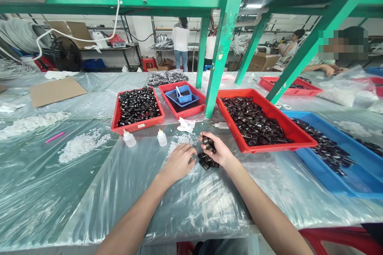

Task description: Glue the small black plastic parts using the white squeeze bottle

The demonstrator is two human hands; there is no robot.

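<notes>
My right hand [220, 149] is closed around a few small glossy black plastic casings [208, 144], held just above the table. Beneath it lies a small heap of the same black casings [207, 162]. My left hand [180, 160] is at the near edge of a scatter of tiny white plastic pieces [186, 139], its fingers curled downward; whatever is between the fingertips is hidden. A crumpled white tissue [186, 125] sits behind that scatter. Two small squeeze bottles, one with a yellow tip [162, 138] and another [129, 138], stand to the left.
Red trays of black casings stand at left [140, 126] and right [266, 149]; a red tray [182, 114] between them holds blue containers. A blue tray [359, 185] is far right. A green post [220, 48] rises from the table. Another person [329, 65] sits across at right.
</notes>
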